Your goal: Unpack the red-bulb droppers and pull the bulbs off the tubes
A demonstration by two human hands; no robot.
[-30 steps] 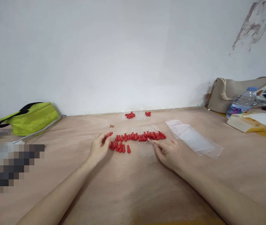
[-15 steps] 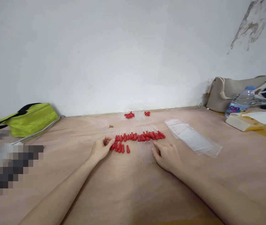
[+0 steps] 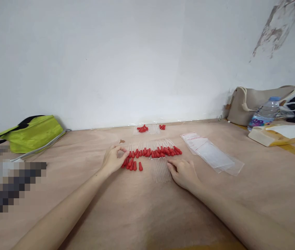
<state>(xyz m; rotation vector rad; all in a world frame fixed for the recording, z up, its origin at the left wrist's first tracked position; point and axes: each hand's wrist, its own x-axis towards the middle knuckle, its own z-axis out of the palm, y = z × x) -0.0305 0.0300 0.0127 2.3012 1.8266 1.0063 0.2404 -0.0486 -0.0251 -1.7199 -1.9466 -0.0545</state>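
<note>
A row of glass droppers with red rubber bulbs [image 3: 158, 152] lies across the middle of the wooden table [image 3: 142, 208]. A few loose red bulbs [image 3: 133, 166] lie just in front of its left end. My left hand [image 3: 114, 159] is at that left end, thumb and fingers pinched together; what they hold is hidden. My right hand [image 3: 183, 172] rests flat on the table, fingers stretched out, its fingertips at a bunch of bare clear glass tubes [image 3: 160, 170].
Clear zip bags [image 3: 211, 154] lie right of the droppers. More red bulbs on plastic [image 3: 147, 128] sit by the wall. A green bag [image 3: 29, 133] is far left. A beige bag [image 3: 254, 102], a water bottle [image 3: 263, 114] and a box [image 3: 275, 135] are far right.
My left hand moved up from the loose bulbs to the row's left end. My right hand went from pinching a glass tube to lying flat by the tubes.
</note>
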